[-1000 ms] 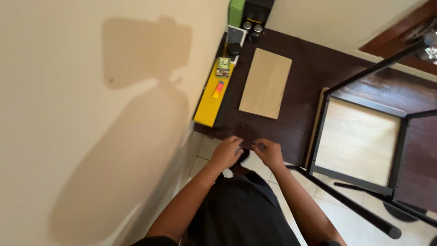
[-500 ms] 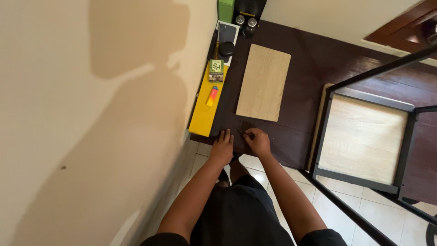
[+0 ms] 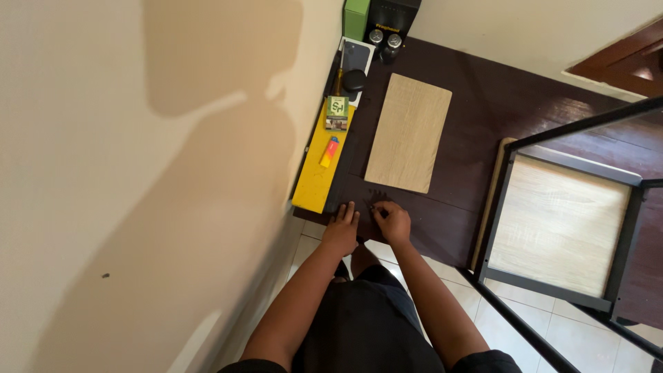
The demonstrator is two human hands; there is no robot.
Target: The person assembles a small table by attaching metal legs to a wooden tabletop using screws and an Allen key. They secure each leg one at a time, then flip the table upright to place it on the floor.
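Note:
Both of my hands rest at the near edge of a dark brown table [image 3: 497, 117]. My left hand [image 3: 342, 229] lies flat with its fingers spread on the tabletop, beside a long yellow box [image 3: 314, 176]. My right hand [image 3: 392, 220] is curled, its fingertips pinching something small and dark that I cannot make out. A few tiny dark pieces [image 3: 378, 193] lie in a row just beyond my fingers. A light wooden board [image 3: 409, 131] lies flat on the table past them.
On the yellow box sit an orange lighter [image 3: 330, 150] and a small green packet [image 3: 337, 110]. A phone [image 3: 355, 56], a green box [image 3: 356, 17] and two small jars [image 3: 384, 40] stand at the far end. A black metal frame with a wooden panel [image 3: 559, 224] stands on the right.
My hands have moved from my lap up onto the table's near edge. My left hand has flattened out. The view has shifted toward the table.

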